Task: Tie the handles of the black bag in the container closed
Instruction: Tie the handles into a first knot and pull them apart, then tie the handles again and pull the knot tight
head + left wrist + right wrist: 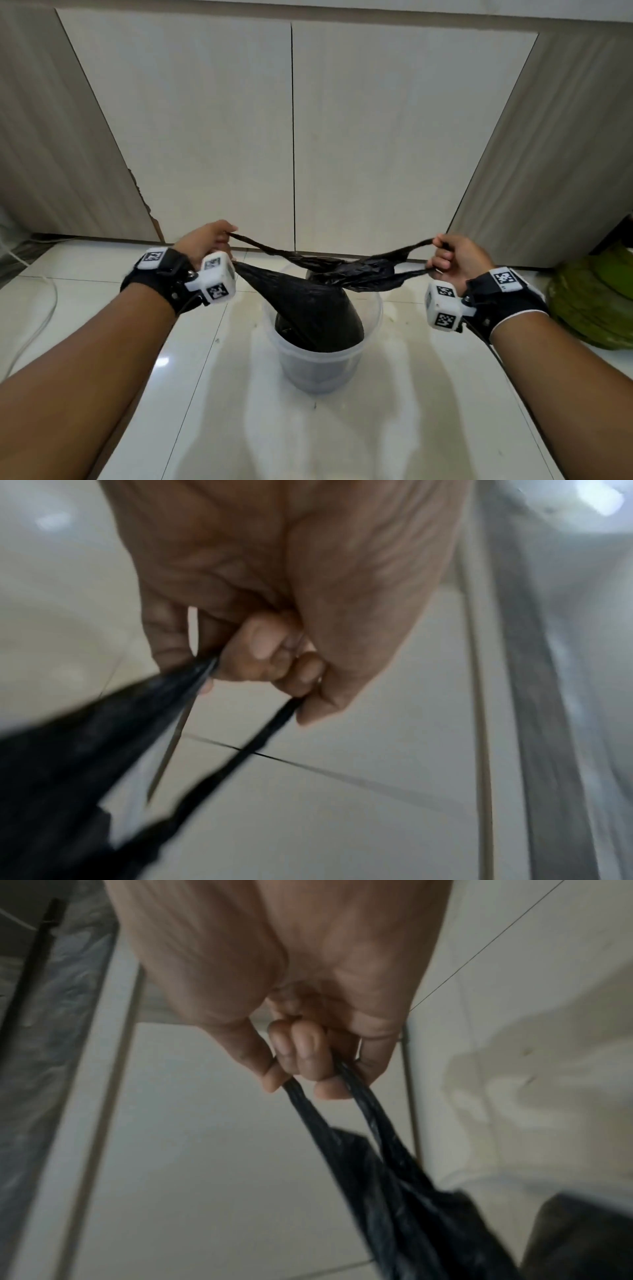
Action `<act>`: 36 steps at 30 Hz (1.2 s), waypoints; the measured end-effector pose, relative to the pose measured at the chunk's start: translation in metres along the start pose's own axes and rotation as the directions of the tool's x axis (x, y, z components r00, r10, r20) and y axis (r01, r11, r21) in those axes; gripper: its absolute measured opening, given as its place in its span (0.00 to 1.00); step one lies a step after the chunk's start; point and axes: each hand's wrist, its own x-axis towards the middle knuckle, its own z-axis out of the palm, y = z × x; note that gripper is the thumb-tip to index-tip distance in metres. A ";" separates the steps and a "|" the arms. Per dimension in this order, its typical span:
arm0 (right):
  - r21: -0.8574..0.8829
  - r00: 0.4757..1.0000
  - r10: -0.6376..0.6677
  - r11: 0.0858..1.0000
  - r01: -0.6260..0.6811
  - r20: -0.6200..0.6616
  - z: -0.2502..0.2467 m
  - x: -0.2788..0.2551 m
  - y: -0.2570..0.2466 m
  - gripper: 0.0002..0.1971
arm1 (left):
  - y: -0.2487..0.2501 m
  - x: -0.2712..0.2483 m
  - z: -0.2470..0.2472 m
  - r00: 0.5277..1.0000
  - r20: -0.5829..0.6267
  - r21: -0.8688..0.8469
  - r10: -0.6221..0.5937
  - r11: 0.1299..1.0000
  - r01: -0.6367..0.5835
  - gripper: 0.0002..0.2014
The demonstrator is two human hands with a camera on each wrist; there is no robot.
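A black plastic bag (pixel 318 315) sits inside a clear round container (pixel 320 363) on the white tiled floor. Its two handles are stretched out sideways and cross above the container's mouth. My left hand (pixel 209 241) grips one handle (pixel 260 248) to the left of the container; in the left wrist view the curled fingers (pixel 260 653) hold both strands of that handle (pixel 270 726). My right hand (pixel 452 255) grips the other handle (pixel 411 248) on the right; the right wrist view shows its fingers (pixel 301 1056) curled round the handle loop (pixel 346 1131).
Pale cabinet doors (pixel 294 137) stand just behind the container. A green heap (pixel 596 301) lies at the right by the cabinet. A white cable (pixel 37 318) runs along the floor at the left. Open tiled floor (pixel 308 428) lies in front of the container.
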 end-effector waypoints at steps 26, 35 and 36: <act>-0.033 0.742 -0.297 0.918 0.394 0.601 0.118 -0.062 -0.008 0.52 | 0.002 -0.019 0.137 0.745 0.242 -0.016 0.622 0.770 -0.638 0.34; -0.770 0.702 -0.324 -0.353 0.532 0.634 0.048 -0.009 0.012 0.51 | -0.012 0.006 0.078 0.928 0.177 0.976 0.327 -0.180 -0.123 0.35; -0.779 0.738 -0.289 -0.390 0.491 0.610 0.041 -0.005 0.009 0.49 | -0.007 0.004 0.072 0.939 0.189 0.973 0.288 -0.187 -0.139 0.36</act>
